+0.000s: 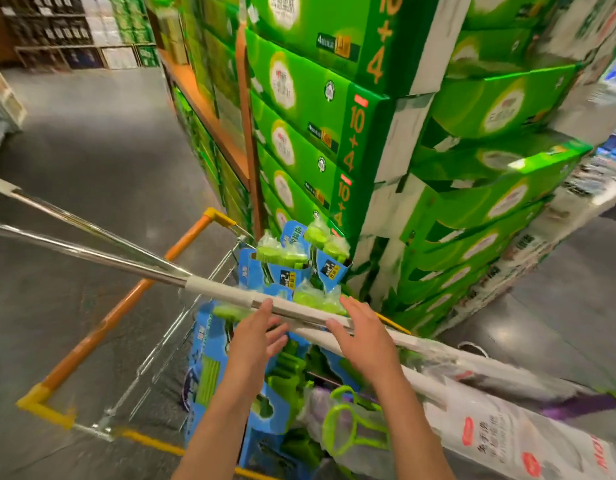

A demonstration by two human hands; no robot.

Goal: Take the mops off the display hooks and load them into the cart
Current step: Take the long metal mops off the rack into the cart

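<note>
Over the cart (92,341), nearest the camera: both forearms reach forward, hands at a mop pole (227,289) lying crosswise on the load. Left hand (254,337) has fingers loosely spread, tips touching the pole's near side, not wrapped round it. Right hand (365,337) lies flat, fingers straight and slightly apart, close above or on a second pole (386,336); contact unclear through blur. Neither hand seems to grip; judged to be settling or steadying the poles so they rest across the basket, being too long to fit inside it.

Below the hands: packaged mop heads (286,268), blue card with green parts, stand and lie packed in the basket. Bagged mops (490,420) in white printed sleeves lean off the cart's right side. Chrome pole ends run out past the left rim.

Beyond: stacked green cartons (299,84) on a pallet, touching or just beside the cart's far end. No display hooks in view. Grey floor (92,133), shelving far off.
</note>
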